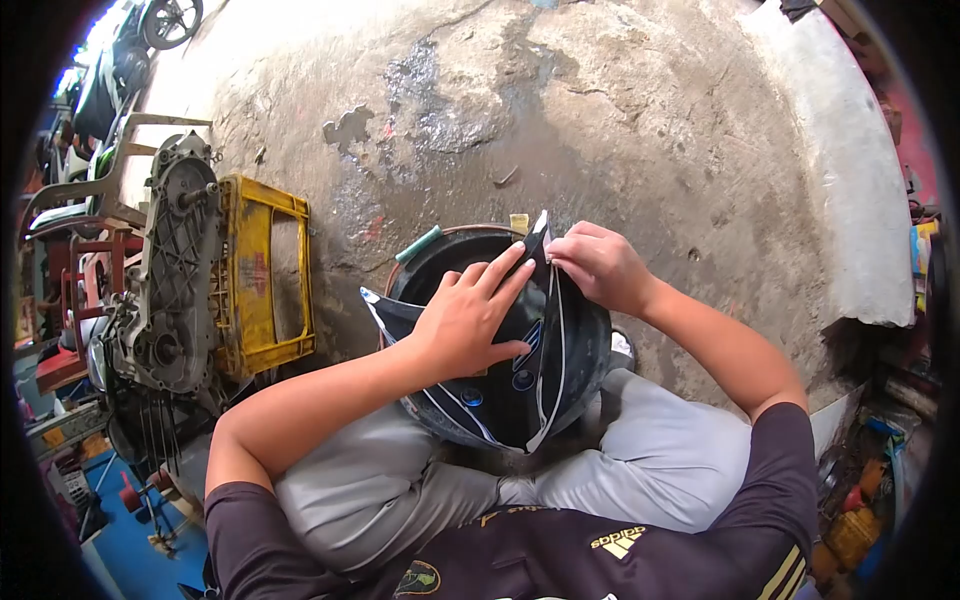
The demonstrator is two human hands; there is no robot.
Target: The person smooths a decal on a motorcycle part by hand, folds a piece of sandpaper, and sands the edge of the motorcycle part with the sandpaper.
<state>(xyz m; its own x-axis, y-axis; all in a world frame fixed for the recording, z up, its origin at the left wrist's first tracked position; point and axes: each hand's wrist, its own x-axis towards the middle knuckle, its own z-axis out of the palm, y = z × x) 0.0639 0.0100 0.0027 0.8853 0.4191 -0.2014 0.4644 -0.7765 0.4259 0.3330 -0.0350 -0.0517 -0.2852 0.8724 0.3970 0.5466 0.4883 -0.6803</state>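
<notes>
A black panel with white edges and blue markings [530, 340] lies across a round black basin [585, 350] between my knees. My left hand [465, 315] rests on the panel with its fingers spread, the fingertips near its upper pointed end. My right hand [598, 265] pinches at the white edge beside that same point, thumb and fingers together; what lies between them is too small to make out. Another pointed corner of black material [385, 308] sticks out over the basin's left side. A green tube piece [418, 245] sits on the basin's upper left rim.
At the left stand a yellow crate [275, 350] and a metal engine casing [180, 265], with a chair frame [130, 150] and motorcycle parts behind. Wet patches mark the concrete floor [700, 150]. A raised concrete ledge [850, 180] and cluttered parts [855, 535] are at the right.
</notes>
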